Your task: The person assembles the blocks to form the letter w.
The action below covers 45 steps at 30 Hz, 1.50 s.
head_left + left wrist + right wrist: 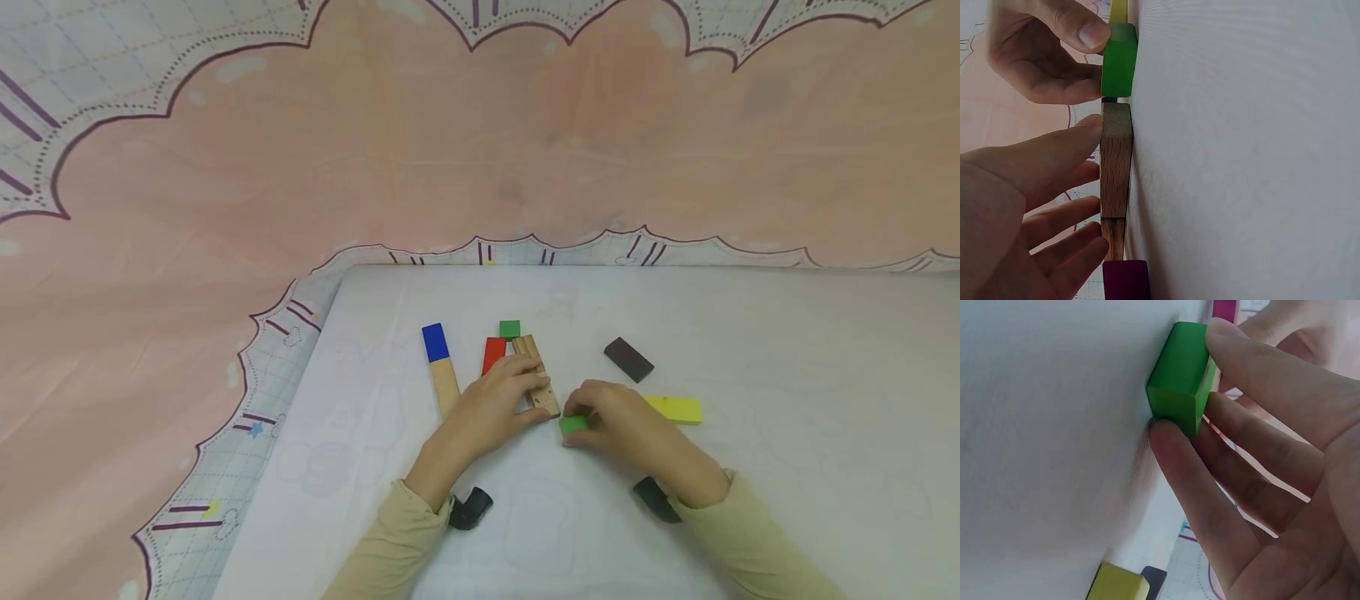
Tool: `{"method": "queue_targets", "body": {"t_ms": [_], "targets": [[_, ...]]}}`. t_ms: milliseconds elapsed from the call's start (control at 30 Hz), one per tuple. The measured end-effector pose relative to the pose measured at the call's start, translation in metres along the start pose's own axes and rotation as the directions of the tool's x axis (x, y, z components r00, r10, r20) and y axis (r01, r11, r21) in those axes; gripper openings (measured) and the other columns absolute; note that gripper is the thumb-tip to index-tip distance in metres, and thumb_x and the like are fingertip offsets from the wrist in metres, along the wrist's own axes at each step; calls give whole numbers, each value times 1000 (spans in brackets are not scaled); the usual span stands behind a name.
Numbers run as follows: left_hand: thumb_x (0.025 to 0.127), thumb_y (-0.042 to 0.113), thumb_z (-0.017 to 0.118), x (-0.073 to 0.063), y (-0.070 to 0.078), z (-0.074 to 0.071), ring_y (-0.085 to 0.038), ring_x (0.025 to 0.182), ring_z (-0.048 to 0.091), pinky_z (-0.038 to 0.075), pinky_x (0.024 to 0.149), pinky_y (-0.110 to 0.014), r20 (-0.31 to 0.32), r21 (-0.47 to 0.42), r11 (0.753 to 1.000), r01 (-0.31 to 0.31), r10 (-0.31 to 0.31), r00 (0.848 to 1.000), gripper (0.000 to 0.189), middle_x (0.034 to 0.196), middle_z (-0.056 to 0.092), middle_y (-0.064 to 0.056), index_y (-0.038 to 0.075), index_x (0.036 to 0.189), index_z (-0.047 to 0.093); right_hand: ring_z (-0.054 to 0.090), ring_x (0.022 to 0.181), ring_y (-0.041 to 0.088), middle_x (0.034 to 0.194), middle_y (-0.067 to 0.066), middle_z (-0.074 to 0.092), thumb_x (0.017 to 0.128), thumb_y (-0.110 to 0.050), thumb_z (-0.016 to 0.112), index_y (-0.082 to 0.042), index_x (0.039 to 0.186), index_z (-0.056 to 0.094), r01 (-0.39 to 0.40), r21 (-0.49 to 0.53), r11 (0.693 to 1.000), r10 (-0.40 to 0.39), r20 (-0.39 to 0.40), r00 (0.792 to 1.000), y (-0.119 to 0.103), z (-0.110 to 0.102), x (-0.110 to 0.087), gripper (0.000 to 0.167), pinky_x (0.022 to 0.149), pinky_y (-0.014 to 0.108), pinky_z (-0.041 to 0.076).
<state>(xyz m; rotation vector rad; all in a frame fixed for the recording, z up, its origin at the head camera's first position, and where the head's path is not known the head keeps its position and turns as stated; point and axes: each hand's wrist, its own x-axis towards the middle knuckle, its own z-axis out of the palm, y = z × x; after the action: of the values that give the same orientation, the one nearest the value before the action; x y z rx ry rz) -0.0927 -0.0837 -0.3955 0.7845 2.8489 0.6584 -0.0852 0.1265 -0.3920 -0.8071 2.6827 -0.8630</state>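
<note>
Between thumb and fingertips my right hand (pixel 622 421) pinches a green block (pixel 574 425), low over the white tabletop. In the right wrist view the green block (pixel 1179 369) shows its long face, with fingertips at its edges. My left hand (pixel 498 396) lies along natural wood blocks (pixel 545 402) set end to end. The left wrist view shows its thumb and fingers extended, their tips touching the side of the wood block (pixel 1115 175). Just off the near end of this wooden row is the held green block. A red block (pixel 493 352) is partly hidden behind the left hand.
Another green block (pixel 510 329) sits at the far end of the wooden row. To the left, a blue block (pixel 435 342) meets a tan block (pixel 444 383). A dark brown block (pixel 628 359) and a yellow block (pixel 681 410) lie on the right.
</note>
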Motion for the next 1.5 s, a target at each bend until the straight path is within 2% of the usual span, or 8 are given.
{"method": "queue_targets", "body": {"t_ms": [433,800,1267,1500], "targets": [[91,33,73,0,1,0,-21,141,41,43,111,-36,-4,13,1000,2,-2,1000,39,145,53,-3,15,126,69,64,78,9,86,-4,66,74,-15,87,-10,89,72,-42,27,999,42,-23,999,-7,4,2,22,73,27,56],[91,34,72,1,1,0,-20,142,40,43,111,-37,6,2,1000,13,-13,1000,41,146,52,-3,15,128,68,61,75,9,81,-5,64,74,-17,88,-12,85,70,-137,43,990,139,-32,990,-13,5,4,21,72,28,54],[92,33,72,1,1,-1,-20,141,41,44,110,-37,10,4,1000,9,-10,1000,40,146,52,-4,15,127,68,59,74,8,80,-6,64,74,-19,88,-12,85,71,-116,23,993,116,-29,993,-14,4,4,21,70,28,54],[91,33,73,1,1,-1,-21,140,42,43,112,-37,-1,23,1000,-3,3,1000,41,145,53,-4,15,127,68,58,75,9,79,-6,63,75,-23,87,-13,83,70,-70,-21,997,68,-62,996,-10,0,1,22,70,29,53]]}}
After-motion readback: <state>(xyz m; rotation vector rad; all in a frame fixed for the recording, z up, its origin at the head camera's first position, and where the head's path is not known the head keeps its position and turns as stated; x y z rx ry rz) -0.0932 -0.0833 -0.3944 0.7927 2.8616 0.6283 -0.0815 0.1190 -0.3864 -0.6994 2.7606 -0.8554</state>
